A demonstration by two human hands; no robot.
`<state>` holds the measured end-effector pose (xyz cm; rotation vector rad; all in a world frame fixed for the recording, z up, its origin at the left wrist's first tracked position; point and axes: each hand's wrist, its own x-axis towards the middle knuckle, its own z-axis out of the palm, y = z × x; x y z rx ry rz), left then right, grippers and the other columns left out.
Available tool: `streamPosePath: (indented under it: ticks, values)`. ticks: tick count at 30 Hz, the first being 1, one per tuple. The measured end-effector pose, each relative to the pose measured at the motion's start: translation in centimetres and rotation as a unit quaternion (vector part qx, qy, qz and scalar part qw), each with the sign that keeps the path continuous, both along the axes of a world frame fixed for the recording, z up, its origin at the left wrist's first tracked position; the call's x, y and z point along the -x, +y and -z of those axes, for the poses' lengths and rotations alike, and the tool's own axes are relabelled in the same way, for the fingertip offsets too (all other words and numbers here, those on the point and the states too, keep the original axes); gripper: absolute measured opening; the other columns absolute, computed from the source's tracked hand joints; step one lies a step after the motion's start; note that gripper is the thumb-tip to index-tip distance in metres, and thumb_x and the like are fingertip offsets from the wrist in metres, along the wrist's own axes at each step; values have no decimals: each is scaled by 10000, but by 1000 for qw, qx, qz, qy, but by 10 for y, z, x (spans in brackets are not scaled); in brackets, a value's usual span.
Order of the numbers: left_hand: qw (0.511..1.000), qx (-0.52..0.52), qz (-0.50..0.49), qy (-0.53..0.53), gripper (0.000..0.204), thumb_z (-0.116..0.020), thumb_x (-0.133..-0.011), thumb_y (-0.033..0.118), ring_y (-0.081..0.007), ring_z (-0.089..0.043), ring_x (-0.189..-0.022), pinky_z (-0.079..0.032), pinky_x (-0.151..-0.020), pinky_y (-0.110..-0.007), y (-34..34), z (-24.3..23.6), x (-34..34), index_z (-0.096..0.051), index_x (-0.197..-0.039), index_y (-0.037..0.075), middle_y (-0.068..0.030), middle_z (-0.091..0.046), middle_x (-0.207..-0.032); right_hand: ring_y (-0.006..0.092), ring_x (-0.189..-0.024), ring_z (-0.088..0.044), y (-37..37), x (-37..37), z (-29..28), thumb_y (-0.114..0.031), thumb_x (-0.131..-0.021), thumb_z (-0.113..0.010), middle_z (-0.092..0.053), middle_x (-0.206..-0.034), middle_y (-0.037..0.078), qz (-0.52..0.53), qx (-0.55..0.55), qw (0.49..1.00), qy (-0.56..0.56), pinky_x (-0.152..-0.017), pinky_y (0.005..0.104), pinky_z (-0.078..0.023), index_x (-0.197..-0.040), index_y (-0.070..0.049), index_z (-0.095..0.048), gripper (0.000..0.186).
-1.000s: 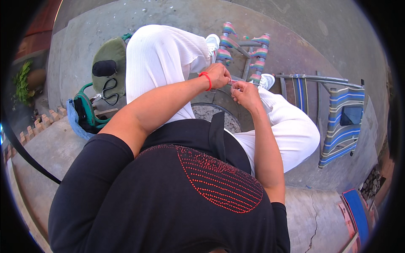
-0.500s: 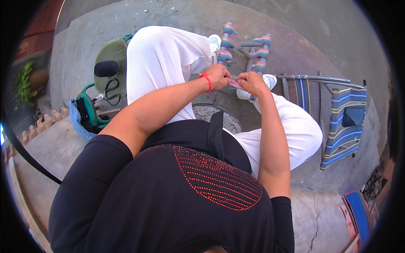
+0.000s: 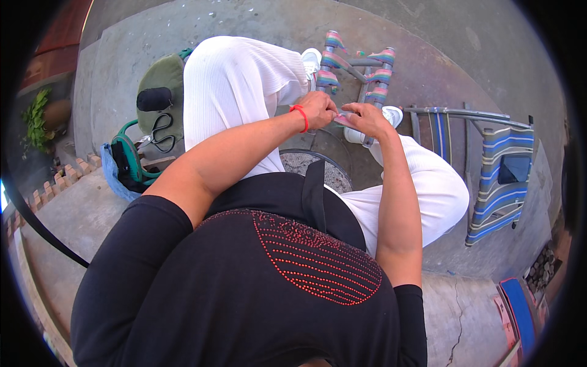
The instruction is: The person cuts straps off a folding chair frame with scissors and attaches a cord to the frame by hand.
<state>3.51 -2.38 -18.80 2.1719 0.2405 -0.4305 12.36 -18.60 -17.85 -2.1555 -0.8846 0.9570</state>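
Observation:
Between my knees, my left hand (image 3: 319, 111) and my right hand (image 3: 368, 120) meet fingertip to fingertip. The fingers of both are closed on a small pink striped fabric piece (image 3: 343, 121), mostly covered by them. A red cord circles my left wrist. Just beyond my hands stands a metal tube frame (image 3: 365, 62). Multicoloured striped bands (image 3: 329, 60) are wrapped around its two uprights at several heights. Whether the pink piece joins the frame is hidden by my hands.
Left of my leg, scissors (image 3: 160, 134) and a black rounded object (image 3: 154, 99) lie on a green cushion (image 3: 165, 76). A green-rimmed bag (image 3: 125, 156) sits nearer. To the right is a folding frame with blue striped fabric (image 3: 507, 144), a dark pouch (image 3: 513, 169) on it.
My right fingers have straightened a little and shifted over the pink fabric piece, which shows at a slightly different angle. My left hand has barely moved.

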Motion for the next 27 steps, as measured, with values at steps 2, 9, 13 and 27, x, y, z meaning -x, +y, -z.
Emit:
streamPosePath:
  ticks: [2,9,13,27]
  values:
    - [1000,-3,3,7,184,-560,-699,177,-292,-596,-749,-462,-683,-361,1,0,0,-672,-832,114,-136,-626,-775,263,-771,-597,4,-3,-7,-196,-726,-546,-630,-799,137,17,49,997,57,-701,344,-442,-887,-81,-640,219]
    - [1000,-1,-3,13,177,-559,-697,177,-294,-595,-746,-460,-678,-363,-1,-3,0,-673,-816,110,-142,-624,-770,240,-697,-599,12,3,-10,-216,-700,-593,-630,-742,103,105,29,993,44,-655,325,-450,-778,-92,-663,162]
    - [1000,-2,4,8,177,-559,-692,180,-299,-594,-736,-461,-671,-367,0,-2,-1,-673,-808,111,-145,-621,-761,243,-688,-596,15,7,-6,-199,-689,-593,-627,-757,87,98,-13,995,-31,-645,329,-452,-764,-94,-662,147]
    - [1000,-8,15,-10,175,-562,-684,172,-312,-590,-729,-461,-668,-373,1,-3,-1,-673,-809,121,-152,-614,-753,252,-665,-582,17,14,-1,-151,-688,-571,-601,-704,100,145,-78,983,-79,-628,338,-452,-762,-86,-657,131]
